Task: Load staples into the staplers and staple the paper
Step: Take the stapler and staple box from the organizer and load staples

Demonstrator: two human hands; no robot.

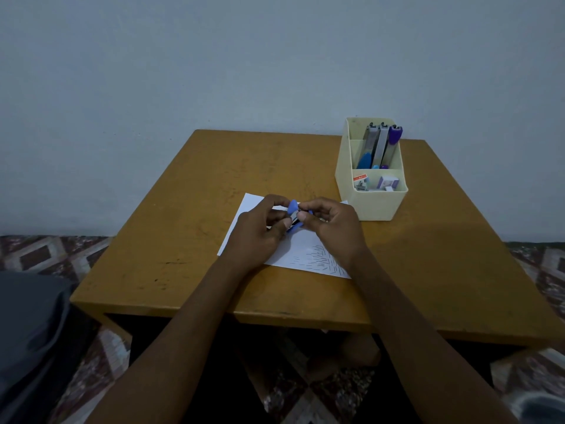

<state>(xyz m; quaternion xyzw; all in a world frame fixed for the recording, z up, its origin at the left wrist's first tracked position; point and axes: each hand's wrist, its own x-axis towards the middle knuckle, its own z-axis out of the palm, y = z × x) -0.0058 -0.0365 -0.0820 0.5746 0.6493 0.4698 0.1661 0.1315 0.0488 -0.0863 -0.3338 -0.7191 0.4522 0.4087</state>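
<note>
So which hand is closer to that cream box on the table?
Right. The right hand holds the blue stapler close beside the cream box; the left hand grips it from the far side.

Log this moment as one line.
step: loading stapler | left hand: grips blue stapler | right hand: pinches blue stapler | paper: flat on table | organizer: staplers, staple boxes
</note>
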